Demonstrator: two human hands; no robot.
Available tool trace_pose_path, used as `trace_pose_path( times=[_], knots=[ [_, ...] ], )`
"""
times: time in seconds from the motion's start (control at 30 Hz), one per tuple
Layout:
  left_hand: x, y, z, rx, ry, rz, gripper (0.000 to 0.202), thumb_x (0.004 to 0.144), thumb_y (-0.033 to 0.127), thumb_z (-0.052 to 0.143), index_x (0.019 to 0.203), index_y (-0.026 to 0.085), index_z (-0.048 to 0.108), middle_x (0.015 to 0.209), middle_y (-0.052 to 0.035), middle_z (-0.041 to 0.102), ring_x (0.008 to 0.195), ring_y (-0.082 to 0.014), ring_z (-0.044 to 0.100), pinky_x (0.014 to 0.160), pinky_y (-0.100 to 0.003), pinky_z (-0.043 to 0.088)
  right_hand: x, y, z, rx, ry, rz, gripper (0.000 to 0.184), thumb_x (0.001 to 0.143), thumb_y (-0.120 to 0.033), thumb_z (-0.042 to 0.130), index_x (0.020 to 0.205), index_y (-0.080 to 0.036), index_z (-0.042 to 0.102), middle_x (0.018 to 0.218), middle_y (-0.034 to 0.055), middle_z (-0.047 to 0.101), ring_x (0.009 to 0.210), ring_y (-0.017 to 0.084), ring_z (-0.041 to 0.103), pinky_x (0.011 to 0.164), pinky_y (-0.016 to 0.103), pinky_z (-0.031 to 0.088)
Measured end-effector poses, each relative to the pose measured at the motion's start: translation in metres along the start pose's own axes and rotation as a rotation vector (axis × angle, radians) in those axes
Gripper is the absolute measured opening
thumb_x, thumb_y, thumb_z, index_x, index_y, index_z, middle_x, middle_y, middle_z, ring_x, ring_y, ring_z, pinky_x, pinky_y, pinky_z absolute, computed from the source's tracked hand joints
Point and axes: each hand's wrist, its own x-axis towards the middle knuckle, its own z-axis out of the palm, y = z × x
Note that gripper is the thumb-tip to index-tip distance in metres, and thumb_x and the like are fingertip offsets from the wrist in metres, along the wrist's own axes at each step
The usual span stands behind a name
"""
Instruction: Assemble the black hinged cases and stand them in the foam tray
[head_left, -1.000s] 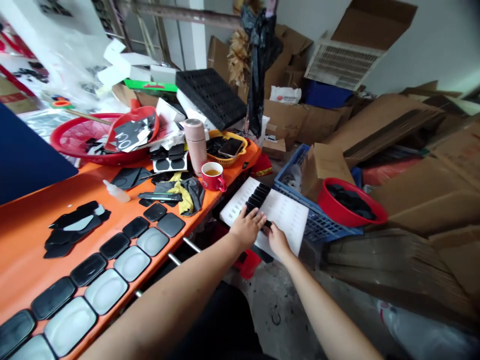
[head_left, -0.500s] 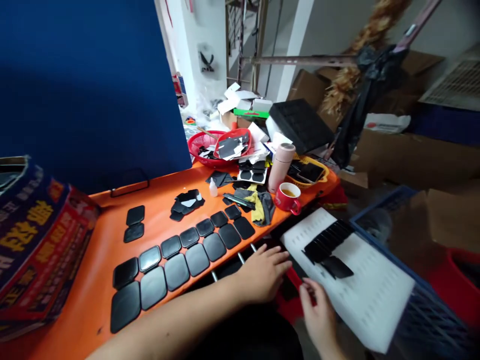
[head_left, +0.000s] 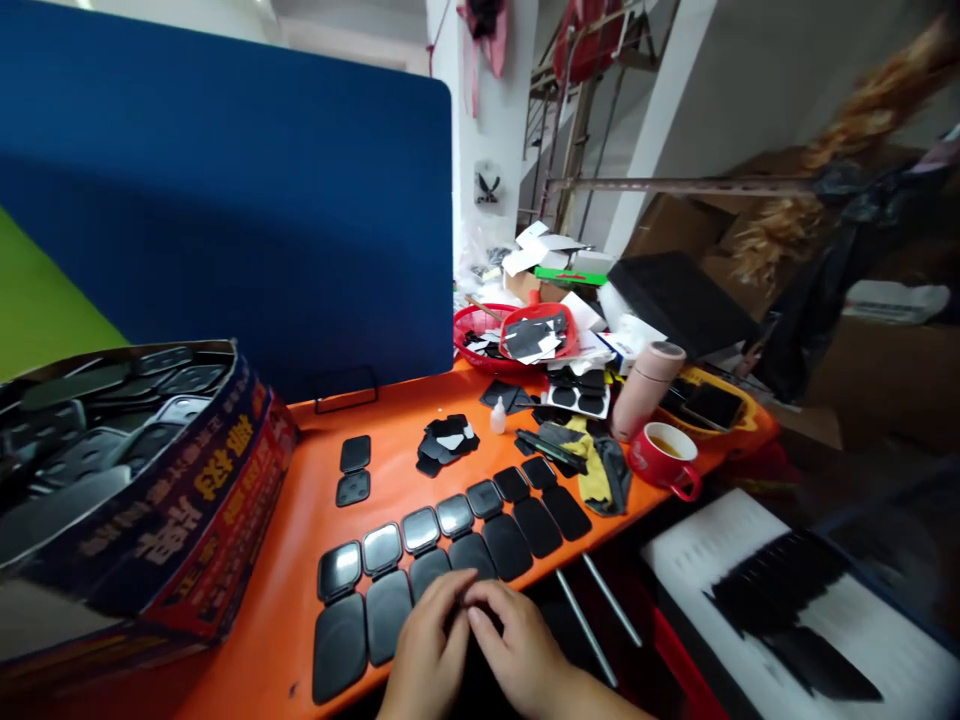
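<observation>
Two rows of black rounded-square plates lie along the near edge of the orange table. My left hand and my right hand sit side by side at that edge. Their bent fingertips meet over one black plate in the front row and pinch at it. Two more black plates lie apart further back, next to a small heap of black pieces.
A printed cardboard box full of black plates stands at the left, before a blue partition. A red cup, a pink flask, a cloth, a small glue bottle and red baskets crowd the right. A white foam tray of black pieces sits lower right.
My view has swung left from the white foam tray to the table. Both hands have left the tray and come together over the front row of plates.
</observation>
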Motion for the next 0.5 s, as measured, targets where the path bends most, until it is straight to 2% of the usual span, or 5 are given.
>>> trace_pose_path(
  times=[0.1,0.17,0.27,0.37,0.5],
  knots=[
    [0.025,-0.015,-0.042,0.103,0.061,-0.016,0.026,0.083,0.026,0.049,0.104,0.026,0.065,0.111,-0.0065,0.066,0.106,-0.0237,0.059,0.094,-0.038,0.045,0.036,-0.002,0.0,-0.123,-0.112,-0.07,0.021,0.085,-0.02,0.047,0.1,-0.023,0.061,0.097,0.0055,0.065,0.093,0.02,0.059,0.083,0.032,0.045],
    [0.05,-0.029,-0.072,0.192,0.121,-0.097,0.029,0.082,0.029,0.05,0.108,0.024,0.063,0.12,-0.0086,0.061,0.114,-0.0262,0.053,0.099,-0.042,0.039,0.074,0.002,-0.002,-0.236,-0.15,-0.081,0.023,0.085,-0.025,0.049,0.104,-0.021,0.061,0.102,0.0071,0.064,0.098,0.021,0.057,0.087,0.033,0.043],
    [0.093,-0.051,-0.105,0.258,0.234,-0.288,0.04,0.078,0.026,0.054,0.115,0.015,0.058,0.138,-0.0153,0.043,0.13,-0.0324,0.034,0.106,-0.048,0.025,0.148,0.017,-0.004,-0.399,-0.149,0.058,0.033,0.086,-0.031,0.049,0.116,-0.018,0.056,0.114,0.0095,0.059,0.107,0.021,0.054,0.092,0.031,0.039],
    [0.131,-0.063,-0.103,0.202,0.261,-0.339,0.046,0.075,0.02,0.056,0.12,0.012,0.054,0.142,-0.017,0.037,0.135,-0.0314,0.025,0.11,-0.045,0.015,0.219,0.038,-0.005,-0.47,-0.111,0.137,0.04,0.086,-0.034,0.048,0.121,-0.015,0.053,0.123,0.0129,0.055,0.114,0.023,0.05,0.095,0.032,0.035],
    [0.166,-0.066,-0.062,-0.003,0.194,-0.396,0.057,0.073,0.021,0.059,0.128,0.012,0.045,0.131,-0.0174,0.051,0.124,-0.0275,0.044,0.102,-0.037,0.032,0.273,0.061,0.0,-0.56,-0.056,0.245,0.045,0.091,-0.038,0.036,0.127,-0.014,0.049,0.132,0.015,0.047,0.124,0.026,0.039,0.102,0.039,0.027]
  ],
)
